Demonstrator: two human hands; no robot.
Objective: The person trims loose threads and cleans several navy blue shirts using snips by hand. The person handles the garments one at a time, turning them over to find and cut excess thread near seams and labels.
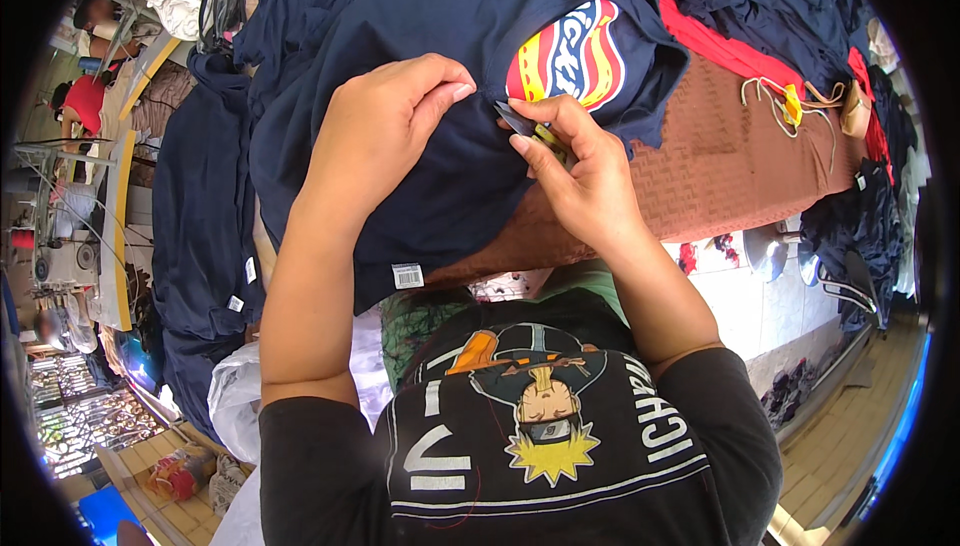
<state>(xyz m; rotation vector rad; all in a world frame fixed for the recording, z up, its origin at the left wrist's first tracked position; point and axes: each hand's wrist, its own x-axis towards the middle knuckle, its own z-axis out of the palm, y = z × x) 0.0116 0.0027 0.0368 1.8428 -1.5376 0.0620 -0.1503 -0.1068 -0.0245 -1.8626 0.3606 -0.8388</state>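
Note:
A navy garment (330,16) is spread in front of me, with a red, yellow, white and blue printed emblem (567,56) near its right side. Over the cloth, my left hand (385,121) is closed in a pinch, thumb against forefinger. What lies between those fingertips is too small to tell. Just to the right, my right hand (580,161) grips small thread snips (517,120) with dark blades and a yellow-green handle. Their blades point up and left toward the left fingertips, close above the cloth and below the emblem.
Under the garment is a brown cloth-covered surface (690,166). More navy garments (200,236) hang at the left, and others (780,6) lie at the back right beside a red strip (740,51). Sewing machines (75,246) and a person in red (82,104) are at far left.

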